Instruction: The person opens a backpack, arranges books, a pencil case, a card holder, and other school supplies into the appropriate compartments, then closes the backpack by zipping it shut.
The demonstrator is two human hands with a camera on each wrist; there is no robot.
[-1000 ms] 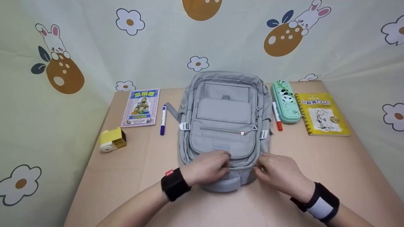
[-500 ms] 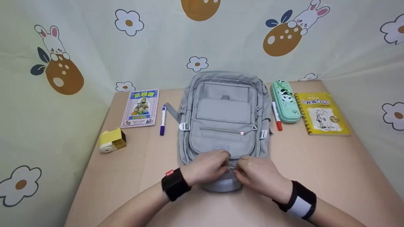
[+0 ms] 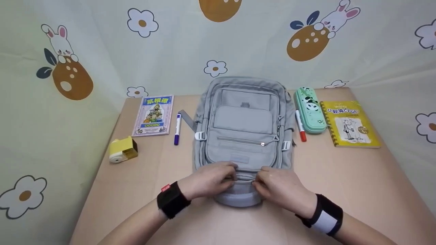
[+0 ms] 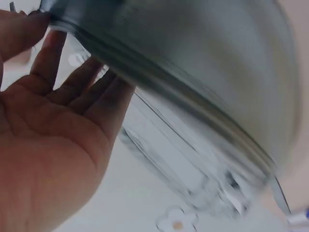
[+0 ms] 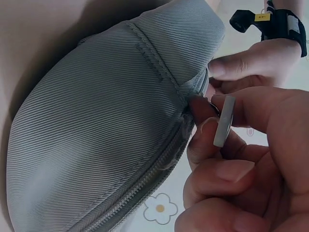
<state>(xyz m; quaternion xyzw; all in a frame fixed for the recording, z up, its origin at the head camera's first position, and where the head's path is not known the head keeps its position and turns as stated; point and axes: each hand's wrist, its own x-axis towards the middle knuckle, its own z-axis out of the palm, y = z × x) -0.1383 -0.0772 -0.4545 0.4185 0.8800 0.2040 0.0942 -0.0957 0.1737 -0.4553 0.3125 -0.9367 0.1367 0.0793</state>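
Note:
A grey backpack point(image 3: 243, 119) lies front side up on the table, its bottom end toward me. My left hand point(image 3: 207, 180) pinches the fabric edge by the zipper at that near end, thumb against fingers; the left wrist view shows this hand point(image 4: 53, 125) under the blurred zipper seam. Just to the right, my right hand point(image 3: 284, 185) holds a flat grey zipper pull point(image 5: 224, 122) between thumb and forefinger. Along the bag's curved edge, the zipper teeth point(image 5: 130, 198) run up to that pull. A small gap of fabric shows between both hands.
Left of the bag are a pink comic book point(image 3: 153, 115), a purple-capped marker point(image 3: 177, 128) and a yellow pencil sharpener point(image 3: 123, 149). On its right lie a red-capped marker point(image 3: 301, 126), a green panda pencil case point(image 3: 310, 110) and a yellow spiral notebook point(image 3: 351, 124).
My right hand has moved left along the bag's near edge, from its right corner to the middle. My left hand has shifted slightly left in the last half second.

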